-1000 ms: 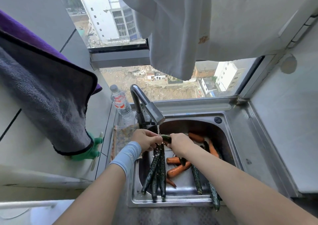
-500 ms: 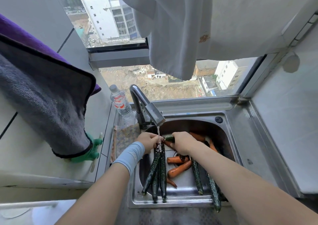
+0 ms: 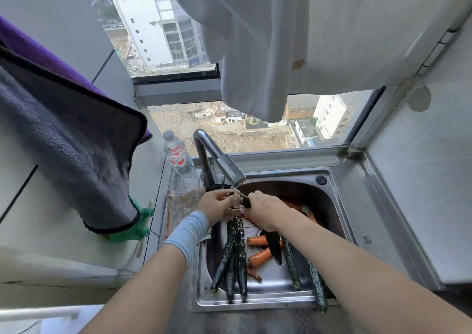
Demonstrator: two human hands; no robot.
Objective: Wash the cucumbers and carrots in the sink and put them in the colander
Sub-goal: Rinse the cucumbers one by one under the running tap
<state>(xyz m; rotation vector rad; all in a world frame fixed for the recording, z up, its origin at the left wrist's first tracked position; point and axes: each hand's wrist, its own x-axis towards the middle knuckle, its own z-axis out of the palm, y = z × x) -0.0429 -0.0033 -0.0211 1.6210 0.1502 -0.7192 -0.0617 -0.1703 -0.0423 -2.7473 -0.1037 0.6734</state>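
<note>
Under the running faucet (image 3: pixel 224 166), my left hand (image 3: pixel 217 204) grips the top ends of a bunch of long dark cucumbers (image 3: pixel 233 254) that hang down into the steel sink (image 3: pixel 339 206). My right hand (image 3: pixel 265 211) holds one cucumber (image 3: pixel 274 246), whose lower end shows below my wrist, with the top end in the water stream. Several orange carrots (image 3: pixel 259 255) and more cucumbers (image 3: pixel 291 264) lie on the sink floor. No colander is in view.
A water bottle (image 3: pixel 178 156) stands left of the faucet. A patterned cloth (image 3: pixel 185 203) lies on the sink's left ledge. A grey towel (image 3: pixel 71 154) and green gloves (image 3: pixel 139 226) hang at left; a white cloth (image 3: pixel 255 52) hangs above the window.
Both hands have moved slightly up and closer together under the water stream, with the cucumbers still in them.
</note>
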